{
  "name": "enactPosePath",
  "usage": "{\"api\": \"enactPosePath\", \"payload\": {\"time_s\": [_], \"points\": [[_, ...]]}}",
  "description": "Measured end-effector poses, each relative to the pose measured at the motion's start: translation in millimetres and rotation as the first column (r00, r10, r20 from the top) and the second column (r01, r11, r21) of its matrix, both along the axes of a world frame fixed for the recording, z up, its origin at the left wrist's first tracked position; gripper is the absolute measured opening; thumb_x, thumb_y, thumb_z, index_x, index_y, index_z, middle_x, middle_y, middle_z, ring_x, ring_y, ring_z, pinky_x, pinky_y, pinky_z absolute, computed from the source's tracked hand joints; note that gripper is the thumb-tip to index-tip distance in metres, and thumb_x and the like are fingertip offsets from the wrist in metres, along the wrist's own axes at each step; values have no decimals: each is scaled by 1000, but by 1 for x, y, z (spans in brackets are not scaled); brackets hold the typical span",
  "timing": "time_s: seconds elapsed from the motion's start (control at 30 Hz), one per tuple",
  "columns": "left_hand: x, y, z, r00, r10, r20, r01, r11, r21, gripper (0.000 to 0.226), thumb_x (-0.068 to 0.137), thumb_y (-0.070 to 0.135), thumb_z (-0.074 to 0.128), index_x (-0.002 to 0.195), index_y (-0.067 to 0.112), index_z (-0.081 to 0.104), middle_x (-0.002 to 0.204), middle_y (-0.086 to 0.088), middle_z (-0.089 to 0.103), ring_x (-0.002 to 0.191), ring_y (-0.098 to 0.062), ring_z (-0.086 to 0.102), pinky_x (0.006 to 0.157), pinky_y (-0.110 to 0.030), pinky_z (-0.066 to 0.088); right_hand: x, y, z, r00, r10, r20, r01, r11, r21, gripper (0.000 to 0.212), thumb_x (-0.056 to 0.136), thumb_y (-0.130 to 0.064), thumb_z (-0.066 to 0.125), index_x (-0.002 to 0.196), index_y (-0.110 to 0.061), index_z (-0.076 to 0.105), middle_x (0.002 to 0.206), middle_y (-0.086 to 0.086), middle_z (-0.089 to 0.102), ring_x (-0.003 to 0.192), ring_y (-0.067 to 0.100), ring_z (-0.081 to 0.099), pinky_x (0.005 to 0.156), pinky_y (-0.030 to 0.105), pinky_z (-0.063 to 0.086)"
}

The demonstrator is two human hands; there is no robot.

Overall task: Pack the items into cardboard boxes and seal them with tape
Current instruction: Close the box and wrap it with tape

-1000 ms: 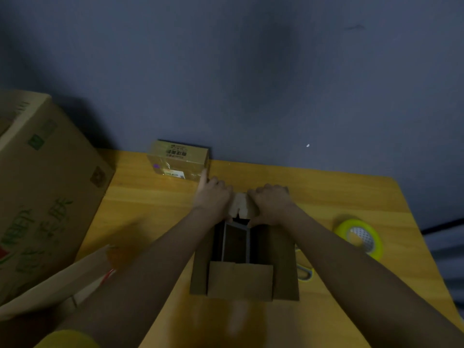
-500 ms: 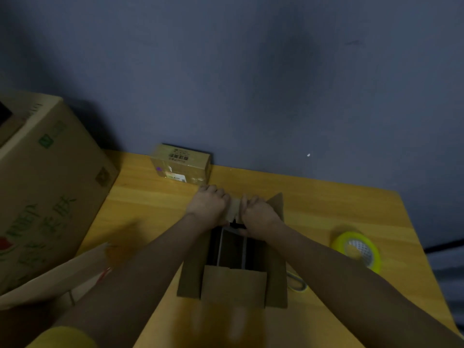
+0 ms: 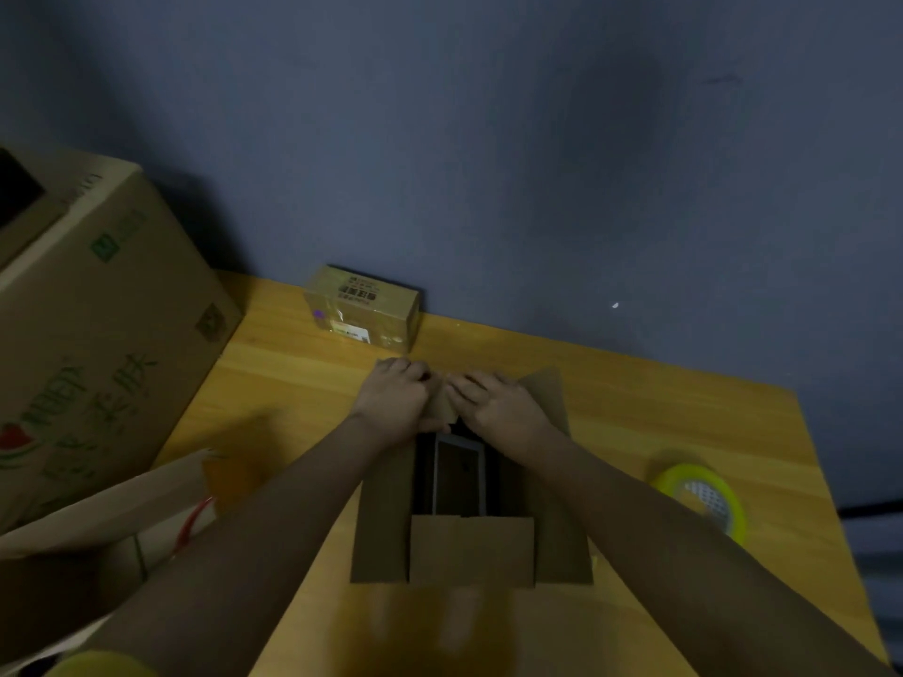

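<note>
In the head view, the small cardboard box (image 3: 471,505) sits at lower centre of the frame on the wooden table (image 3: 635,408), a dark flat item (image 3: 459,476) inside. The left hand (image 3: 396,400) and right hand (image 3: 498,408) both pinch its far flap (image 3: 440,408) between curled fingers. The thin board looks light and easily creased, so it is best held at the flap edges near the fold; the tape roll (image 3: 703,498) waits at the right.

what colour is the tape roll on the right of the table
Yellow-green tape roll, seen in the head view.
</note>
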State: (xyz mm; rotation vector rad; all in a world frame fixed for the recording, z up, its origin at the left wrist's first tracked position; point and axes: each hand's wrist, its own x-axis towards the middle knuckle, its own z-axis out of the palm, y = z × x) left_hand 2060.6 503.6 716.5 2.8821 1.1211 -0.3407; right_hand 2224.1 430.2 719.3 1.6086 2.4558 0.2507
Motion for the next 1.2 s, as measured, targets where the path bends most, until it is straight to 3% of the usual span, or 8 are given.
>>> {"api": "enactPosePath", "payload": {"time_s": [0.1, 0.17, 0.23, 0.37, 0.47, 0.67, 0.8, 1.2], "points": [[1, -1, 2, 997, 56, -53, -56, 998, 12, 77, 84, 64, 52, 142, 16, 36, 137, -8, 44, 124, -28, 41, 101, -39, 31, -8, -8, 4, 985, -141, -103, 130, 985, -112, 43, 92, -30, 55, 132, -17, 49, 128, 6, 49, 113, 26, 49, 86, 36, 43], [-2, -5, 3, 991, 118, -69, -117, 993, 16, 75, 84, 65, 51, 139, 15, 39, 135, -9, 45, 121, -29, 43, 99, -40, 34, -16, -16, 9, 859, -402, -318, 315, 903, -291, 21, 96, -29, 48, 104, -13, 58, 100, 5, 57, 87, 20, 55, 67, 33, 45], [-4, -9, 7, 971, 224, -87, -226, 974, -16, 75, 82, 67, 52, 134, 13, 41, 131, -10, 46, 119, -29, 45, 95, -40, 38, -15, -20, 13, 727, -596, -340, 415, 776, -474, 38, 100, -31, 41, 69, -13, 54, 64, 2, 51, 53, 16, 47, 46, 26, 38], [-7, -21, 16, 834, 525, -167, -551, 790, -270, 84, 76, 62, 66, 132, 9, 32, 134, -11, 39, 122, -29, 48, 90, -38, 45, -15, -8, 23, 525, -752, -400, 374, 625, -685, 38, 104, -31, 32, 99, -5, 59, 85, 16, 60, 78, 33, 60, 61, 35, 47], [-15, -32, 13, 757, 629, -179, -638, 651, -411, 75, 85, 50, 63, 135, 4, 29, 136, -15, 44, 124, -31, 48, 95, -38, 43, -40, 0, 17, 198, -886, -420, 306, 463, -832, 44, 102, -24, 30, 143, -11, 37, 135, 12, 50, 106, 32, 58, 88, 44, 53], [-43, -42, 3, 773, 608, -183, -591, 583, -558, 67, 89, 59, 52, 128, 5, 38, 102, -6, 55, 82, -20, 58, 58, -28, 41, -72, -19, -13, -455, -807, -377, 232, 301, -925, 40, 86, -17, 71, 116, -13, 46, 108, 2, 56, 95, 19, 59, 78, 32, 57], [-52, -46, -2, 810, 583, -71, -501, 623, -601, 55, 92, 56, 48, 121, 10, 43, 108, -7, 54, 88, -23, 55, 62, -32, 40, -82, -28, -20, -420, -839, -345, 105, 333, -937, 21, 84, -31, 74, 93, -16, 63, 96, -4, 63, 90, 13, 60, 70, 28, 55], [-48, -44, 4, 831, 556, -19, -442, 638, -630, 49, 95, 44, 52, 128, 9, 42, 123, -14, 54, 106, -28, 56, 73, -32, 42, -62, -26, -15, -334, -887, -319, -111, 373, -921, 26, 100, -7, 46, 126, -4, 52, 122, 15, 61, 110, 23, 61, 88, 32, 53]]}}
